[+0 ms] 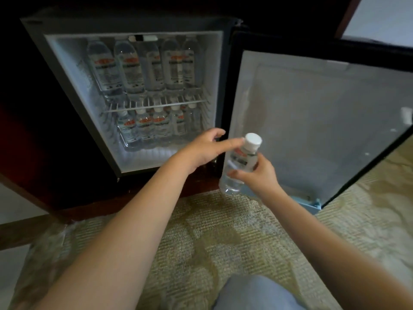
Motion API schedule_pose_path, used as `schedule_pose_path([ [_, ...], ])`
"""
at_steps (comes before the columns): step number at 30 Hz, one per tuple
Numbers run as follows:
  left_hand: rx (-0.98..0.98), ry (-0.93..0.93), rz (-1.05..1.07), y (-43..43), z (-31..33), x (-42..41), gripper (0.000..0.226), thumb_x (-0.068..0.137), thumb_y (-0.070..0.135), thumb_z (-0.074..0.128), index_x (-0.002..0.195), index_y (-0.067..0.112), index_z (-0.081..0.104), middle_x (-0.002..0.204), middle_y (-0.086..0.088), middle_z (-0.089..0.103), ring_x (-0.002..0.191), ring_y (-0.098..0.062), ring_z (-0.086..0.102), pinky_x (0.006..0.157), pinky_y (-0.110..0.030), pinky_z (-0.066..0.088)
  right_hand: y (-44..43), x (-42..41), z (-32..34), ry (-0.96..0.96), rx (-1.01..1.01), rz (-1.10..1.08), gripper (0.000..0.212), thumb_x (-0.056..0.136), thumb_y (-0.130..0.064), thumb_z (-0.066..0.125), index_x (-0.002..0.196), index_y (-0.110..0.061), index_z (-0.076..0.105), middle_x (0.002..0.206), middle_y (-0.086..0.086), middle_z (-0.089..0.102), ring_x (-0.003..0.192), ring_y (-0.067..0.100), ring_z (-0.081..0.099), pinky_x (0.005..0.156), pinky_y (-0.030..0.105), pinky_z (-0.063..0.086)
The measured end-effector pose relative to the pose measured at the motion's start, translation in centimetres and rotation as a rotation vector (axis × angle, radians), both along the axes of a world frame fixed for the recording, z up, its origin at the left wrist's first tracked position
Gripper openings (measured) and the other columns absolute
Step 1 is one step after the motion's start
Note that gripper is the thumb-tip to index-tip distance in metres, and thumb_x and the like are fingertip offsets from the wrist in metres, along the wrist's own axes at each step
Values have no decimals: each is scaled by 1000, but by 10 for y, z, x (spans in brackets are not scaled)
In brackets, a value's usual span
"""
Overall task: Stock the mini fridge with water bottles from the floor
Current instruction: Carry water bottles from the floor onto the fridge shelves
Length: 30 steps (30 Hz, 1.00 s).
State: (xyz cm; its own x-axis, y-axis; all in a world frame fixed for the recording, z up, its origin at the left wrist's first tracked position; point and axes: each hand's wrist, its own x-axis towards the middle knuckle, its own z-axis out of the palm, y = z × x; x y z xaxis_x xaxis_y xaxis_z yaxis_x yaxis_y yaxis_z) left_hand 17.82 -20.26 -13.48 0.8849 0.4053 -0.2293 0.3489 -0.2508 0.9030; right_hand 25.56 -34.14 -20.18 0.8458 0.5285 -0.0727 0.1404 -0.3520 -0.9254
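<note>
A water bottle [240, 163] is clasped upright by the right hand [257, 175] at centre right, while the left hand [207, 148], fingers spread and empty, is reached toward its cap, probably for a handover into the mini fridge [138, 92], already well stocked, at upper left.

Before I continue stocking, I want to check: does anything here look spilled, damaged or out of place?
Nothing is clearly wrong. Bottles stand upright on the shelf and the fridge floor. The carpet has darker streaks, possibly pattern, not clearly a spill.
</note>
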Motion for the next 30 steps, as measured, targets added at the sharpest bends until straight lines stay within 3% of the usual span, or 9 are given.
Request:
schedule_pose_path([
  [3,-98,-11,124,-8,-7,12,65,88,52,53,143,22,37,148,1,38,136,-17,36,109,-37,33,-24,13,-1,-1,84,-169,47,66,-18,85,97,-32,52,97,-8,65,94,14,63,86,32,51],
  [8,-65,24,138,-20,-26,39,58,96,33,49,148,15,29,151,-2,34,137,-20,35,103,-28,31,-31,39,-13,-104,82,-289,46,67,-16,83,94,-31,48,106,2,60,95,17,58,82,32,47],
  [11,-34,24,154,-24,-35,54,55,94,30,52,145,15,36,146,-2,43,131,-21,43,105,-32,35,-18,48,-26,-99,-4,-258,44,70,-16,81,96,-26,47,111,6,59,93,18,55,81,32,46],
  [16,-22,26,205,-18,-45,61,54,93,28,53,143,15,39,142,-4,48,127,-23,46,105,-38,39,8,56,-49,-8,-124,-154,44,70,-27,81,107,-20,58,107,3,68,100,24,64,86,38,52],
  [21,3,24,201,-16,-46,58,54,91,27,56,141,15,42,137,-3,51,122,-21,49,102,-38,42,17,54,-57,-17,-187,-130,50,76,-28,77,119,-19,54,117,4,65,109,26,61,77,27,42],
  [27,64,84,158,-18,-44,46,52,91,26,55,140,13,43,137,-6,51,122,-22,49,102,-37,43,14,51,-54,-75,-356,-59,52,76,-39,72,120,-22,50,113,4,66,104,28,63,75,31,47],
  [30,121,116,125,-19,-37,37,51,91,26,55,139,12,44,137,-7,50,123,-22,49,104,-39,42,16,52,-44,-68,-431,20,44,80,-39,69,117,-21,53,113,6,66,106,29,63,79,34,49],
])
